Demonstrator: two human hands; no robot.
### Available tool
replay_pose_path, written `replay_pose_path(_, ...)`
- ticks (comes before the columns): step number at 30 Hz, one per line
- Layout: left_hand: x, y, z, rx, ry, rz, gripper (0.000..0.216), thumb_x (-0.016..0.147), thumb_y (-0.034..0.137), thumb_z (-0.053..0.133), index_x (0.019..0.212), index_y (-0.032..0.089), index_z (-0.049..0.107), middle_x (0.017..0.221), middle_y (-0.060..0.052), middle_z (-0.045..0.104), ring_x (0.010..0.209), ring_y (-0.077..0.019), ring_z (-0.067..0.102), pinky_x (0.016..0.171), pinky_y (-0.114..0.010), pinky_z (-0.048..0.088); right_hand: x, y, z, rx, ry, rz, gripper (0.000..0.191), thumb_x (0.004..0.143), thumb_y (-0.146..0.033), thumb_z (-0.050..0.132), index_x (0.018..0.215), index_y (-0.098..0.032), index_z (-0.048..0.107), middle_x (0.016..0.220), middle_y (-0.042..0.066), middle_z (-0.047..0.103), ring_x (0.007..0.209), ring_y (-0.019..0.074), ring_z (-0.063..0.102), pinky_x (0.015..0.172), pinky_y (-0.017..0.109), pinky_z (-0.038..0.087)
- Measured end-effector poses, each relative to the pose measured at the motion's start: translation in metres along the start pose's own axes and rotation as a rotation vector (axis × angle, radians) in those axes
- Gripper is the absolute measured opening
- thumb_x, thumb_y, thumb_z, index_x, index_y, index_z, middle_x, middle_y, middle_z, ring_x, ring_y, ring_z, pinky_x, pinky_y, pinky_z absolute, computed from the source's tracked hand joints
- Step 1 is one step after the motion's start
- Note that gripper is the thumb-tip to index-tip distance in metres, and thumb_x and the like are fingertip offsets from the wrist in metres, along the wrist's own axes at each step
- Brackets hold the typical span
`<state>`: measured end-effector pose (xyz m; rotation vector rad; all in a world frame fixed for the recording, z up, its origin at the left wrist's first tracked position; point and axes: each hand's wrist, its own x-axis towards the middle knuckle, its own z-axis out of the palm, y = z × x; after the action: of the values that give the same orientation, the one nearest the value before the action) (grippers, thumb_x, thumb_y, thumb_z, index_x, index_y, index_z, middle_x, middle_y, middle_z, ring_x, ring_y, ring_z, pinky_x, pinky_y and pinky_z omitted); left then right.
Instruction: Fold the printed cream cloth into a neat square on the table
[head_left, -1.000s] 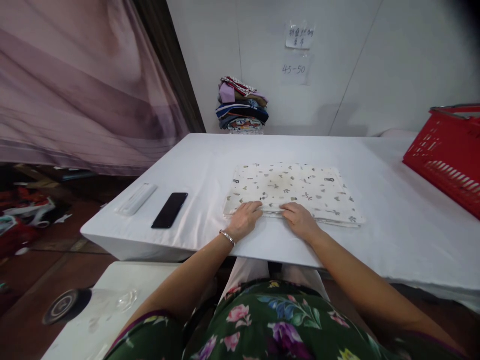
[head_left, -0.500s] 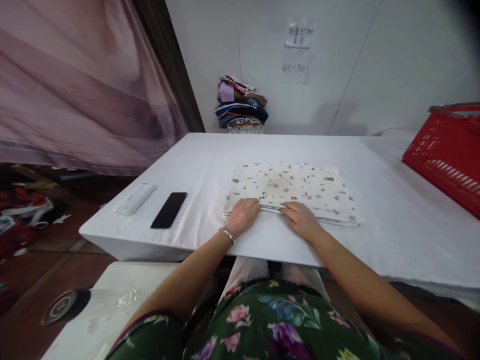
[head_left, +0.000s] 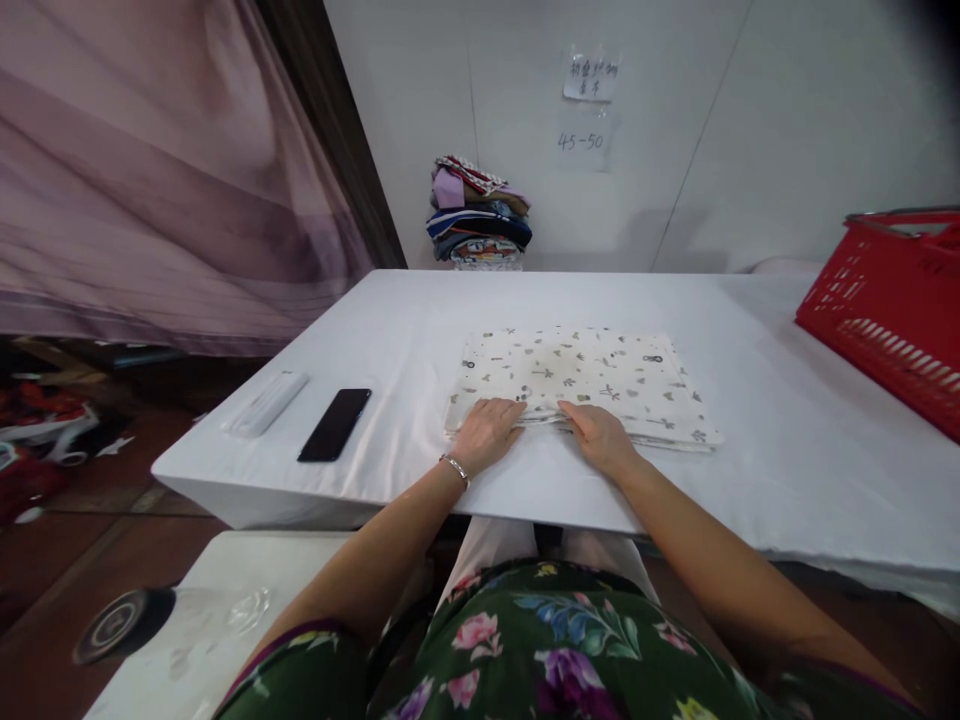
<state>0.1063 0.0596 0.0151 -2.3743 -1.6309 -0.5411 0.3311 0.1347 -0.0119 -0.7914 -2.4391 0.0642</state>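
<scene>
Cloth point(head_left: 574, 372): folded flat on the table point(head_left: 409, 335) before us.
Left hand point(head_left: 486, 435): we grasp the near edge, fingers almost closed.
Right hand point(head_left: 602, 438): same edge, likewise grasped; undersides hidden.
Phone point(head_left: 335, 425): left of the cloth, apart.
Basket point(head_left: 892, 310): red, far right.
View: turned slightly right; our hands keep their places.

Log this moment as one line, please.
left hand: at patterned cloth, near edge | right hand: same edge | cloth: folded, lying on white table | black phone: left of cloth
</scene>
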Motion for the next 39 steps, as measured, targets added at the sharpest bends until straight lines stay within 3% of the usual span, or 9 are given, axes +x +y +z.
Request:
replay_pose_path(3,0.005,-0.001,-0.001,0.003,0.015,0.001,0.019,0.087,0.024,0.044,0.1,0.019,0.056,0.098,-0.007,0.061,0.095,-0.02,0.054,0.079,-0.035,0.042,0.002,-0.002,-0.005,-0.007,-0.026,-0.029,0.035,0.088,-0.016,0.036,0.121,-0.017,0.049,0.097,0.01,0.065,0.088,0.0216,0.058,0.075,0.035,0.046)
replay_pose_path(9,0.008,-0.005,-0.003,0.012,0.04,0.005,0.018,0.085,0.019,0.044,0.097,0.019,0.057,0.097,-0.006,0.062,0.094,-0.0196,0.055,0.078,-0.035,0.044,-0.005,0.013,-0.024,-0.078,-0.101,-0.034,0.039,0.083,-0.012,0.042,0.121,-0.017,0.05,0.112,0.012,0.06,0.103,0.0238,0.053,0.083,0.039,0.041)
replay_pose_path(15,0.003,-0.011,0.005,0.01,0.023,0.0,0.039,0.077,0.007,0.047,0.114,0.017,0.051,0.105,-0.009,0.063,0.109,-0.0221,0.052,0.087,-0.038,0.046,-0.025,0.036,-0.04,-0.196,-0.14,0.027,0.04,0.082,-0.011,0.041,0.12,-0.019,0.051,0.116,0.01,0.06,0.107,0.0239,0.052,0.085,0.039,0.041)
replay_pose_path(20,0.013,-0.02,0.007,0.037,0.099,0.032,0.036,0.082,0.005,0.041,0.112,0.019,0.055,0.114,-0.007,0.062,0.111,-0.0199,0.053,0.091,-0.037,0.045,-0.017,0.045,-0.051,-0.253,-0.098,0.008,0.047,0.08,-0.004,0.038,0.123,-0.019,0.049,0.121,0.01,0.057,0.111,0.0233,0.05,0.088,0.04,0.04)
replay_pose_path(22,0.017,-0.022,0.007,0.04,0.112,0.046,0.037,0.082,0.005,0.041,0.112,0.021,0.056,0.118,-0.006,0.059,0.115,-0.0201,0.05,0.094,-0.039,0.044,-0.013,0.049,-0.05,-0.273,-0.077,-0.001,0.049,0.078,-0.002,0.039,0.123,-0.02,0.05,0.124,0.009,0.055,0.114,0.0238,0.048,0.089,0.041,0.04)
replay_pose_path(27,0.012,-0.022,0.012,0.021,-0.016,0.131,0.035,0.083,0.007,0.044,0.111,0.023,0.058,0.116,-0.007,0.06,0.114,-0.021,0.051,0.088,-0.039,0.048,-0.021,0.059,-0.037,-0.27,-0.187,-0.064,0.046,0.081,-0.003,0.039,0.121,-0.022,0.052,0.127,0.007,0.053,0.117,0.0234,0.047,0.09,0.041,0.042)
replay_pose_path(39,-0.002,-0.02,0.007,0.062,0.016,0.176,0.032,0.086,0.009,0.039,0.11,0.018,0.058,0.117,-0.005,0.06,0.116,-0.0208,0.048,0.094,-0.038,0.042,-0.033,0.048,-0.037,-0.208,-0.239,-0.03,0.048,0.082,-0.004,0.033,0.123,-0.019,0.052,0.132,0.009,0.048,0.125,0.0243,0.038,0.096,0.044,0.037)
